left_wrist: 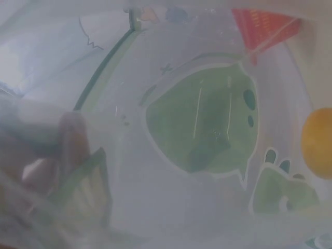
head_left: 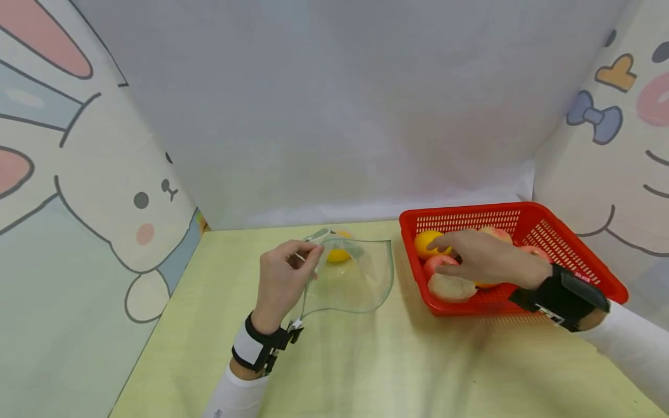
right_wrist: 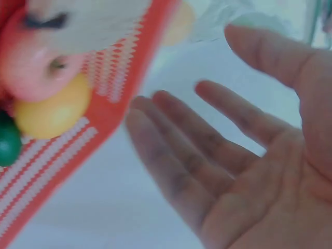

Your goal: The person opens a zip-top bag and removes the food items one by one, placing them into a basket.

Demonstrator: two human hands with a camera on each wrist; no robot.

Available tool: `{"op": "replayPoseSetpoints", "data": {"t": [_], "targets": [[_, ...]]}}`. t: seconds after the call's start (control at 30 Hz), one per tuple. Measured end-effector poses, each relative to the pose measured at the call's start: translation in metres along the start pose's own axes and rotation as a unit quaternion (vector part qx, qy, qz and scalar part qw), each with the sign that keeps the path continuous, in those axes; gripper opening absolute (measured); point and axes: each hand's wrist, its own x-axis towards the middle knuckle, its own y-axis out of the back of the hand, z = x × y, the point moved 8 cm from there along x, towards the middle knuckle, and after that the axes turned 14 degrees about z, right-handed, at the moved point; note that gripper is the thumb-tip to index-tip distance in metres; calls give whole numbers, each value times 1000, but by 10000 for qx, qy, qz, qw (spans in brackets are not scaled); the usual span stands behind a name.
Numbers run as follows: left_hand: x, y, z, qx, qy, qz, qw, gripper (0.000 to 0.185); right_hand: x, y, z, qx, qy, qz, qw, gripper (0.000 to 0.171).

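Note:
My left hand [head_left: 286,278] pinches the edge of a clear plastic bag [head_left: 360,290] with green trim, between thumb and fingers. A green cartoon print [left_wrist: 202,124] shows on the bag in the left wrist view. A yellow-orange fruit [head_left: 338,254] shows through the bag; whether it lies inside or behind cannot be told. My right hand [head_left: 483,258] is over the left part of a red plastic basket [head_left: 585,273], fingers extended, holding nothing. Close to it are a yellow fruit [head_left: 424,244], a red apple [head_left: 436,265] and a pale pear [head_left: 452,288].
Deeper in the basket lie a pinkish fruit [head_left: 496,234] and another red fruit [head_left: 535,253]. A dark green thing [right_wrist: 8,139] shows at the left of the right wrist view. The pale wooden table [head_left: 366,366] meets a white back wall [head_left: 340,133] and cartoon-printed side panels [head_left: 104,203].

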Motion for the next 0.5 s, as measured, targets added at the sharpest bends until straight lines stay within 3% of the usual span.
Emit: {"op": "replayPoseSetpoints", "data": {"t": [0.13,0.23,0.4,0.5], "targets": [[0,0,1,-9,-25,24,10000,5,11,17,-50,208,634,1003,9927,26],[0,0,2,-26,-43,46,10000,5,17,17,-88,406,1175,1337,9832,23],[-2,-1,1,-87,-25,27,10000,7,29,-5,-140,274,2127,1157,9699,27],[-3,-2,2,-115,-26,12,9999,7,43,-29,-157,-90,2334,762,9694,27]]}}
